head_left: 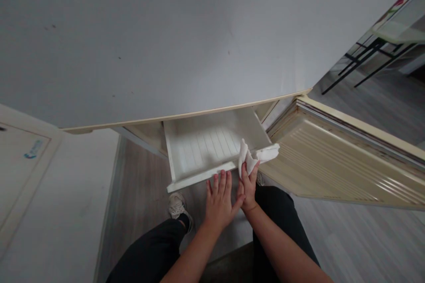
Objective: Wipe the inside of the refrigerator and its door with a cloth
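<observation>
at the front edge of the pulled-out white drawer (202, 150), both hands meet. left hand (221, 201) is flat & open, fingers spread a bit, tips touching the drawer's front lip near the middle; it holds nothing. right hand (248, 190) is closed in a pinch on a white cloth (254, 157), which is bunched up & draped over the front right corner of the drawer. part of the cloth hangs over the rim, so can't see how much of it lies inside. the thumbs of the 2 hands are just beside each other, maybe touching, hard to tell.

drawer floor has ribbed lines and looks bare where it shows; its back part is hidden under the big grey-white fridge front (166, 40) above it, so can't see how deep it goes. fridge door (332, 159), cream w/ ridges inside, stands swung open at the right, cut off at the pic edge.

below the hands: black trousers (156, 252) on both legs, & 1 pale shoe (177, 205) on the grey wood floor (136, 177); other foot is hidden behind the right leg. top right corner: thin black table legs (361, 59), table top mostly cut off & blurry. left edge: a white panel w/ a small blue sticker (33, 149), too small to read.
</observation>
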Demonstrator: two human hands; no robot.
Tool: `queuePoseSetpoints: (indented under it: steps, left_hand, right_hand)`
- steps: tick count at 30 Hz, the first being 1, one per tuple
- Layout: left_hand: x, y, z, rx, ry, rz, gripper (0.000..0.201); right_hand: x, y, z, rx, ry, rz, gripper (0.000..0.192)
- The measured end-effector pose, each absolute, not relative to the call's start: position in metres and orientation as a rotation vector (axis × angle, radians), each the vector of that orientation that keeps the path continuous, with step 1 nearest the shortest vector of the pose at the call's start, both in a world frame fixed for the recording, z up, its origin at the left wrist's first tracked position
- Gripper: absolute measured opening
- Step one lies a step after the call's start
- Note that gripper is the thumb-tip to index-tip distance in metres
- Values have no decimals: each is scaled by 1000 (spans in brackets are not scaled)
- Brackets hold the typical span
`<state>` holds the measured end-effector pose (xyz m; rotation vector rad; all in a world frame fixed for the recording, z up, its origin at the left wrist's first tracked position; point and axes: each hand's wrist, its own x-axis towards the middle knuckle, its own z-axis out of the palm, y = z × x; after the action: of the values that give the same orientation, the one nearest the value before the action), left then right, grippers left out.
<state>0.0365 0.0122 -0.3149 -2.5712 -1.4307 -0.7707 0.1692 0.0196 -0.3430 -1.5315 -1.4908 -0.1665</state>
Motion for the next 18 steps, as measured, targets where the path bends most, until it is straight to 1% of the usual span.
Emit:
queuePoseSetpoints:
  steps: [3,5,10,15,18]
  left_hand:
    - [33,42,-310,-2588,-1435,-751,99]
    - [31,66,-303,-2603,-1455,-756,100]
    - [32,116,-284,-2650,-1575,-736,89]
    - [36,154,-273,-2594,-1725,-642,70]
    - [38,174,-273,-2510,-1829,-648,71]
  right_hand:
    - [173,43,-333,-1508,-1523,-144,65]
    - [176,63,-325,-1476,-1587,-93,64]
    - [182,115,-315,-1386,-1642,-69,67]
    - [191,156,-304,-1430,-1724,11,66]
    - [199,174,-298,-1425,-1799,60,65]
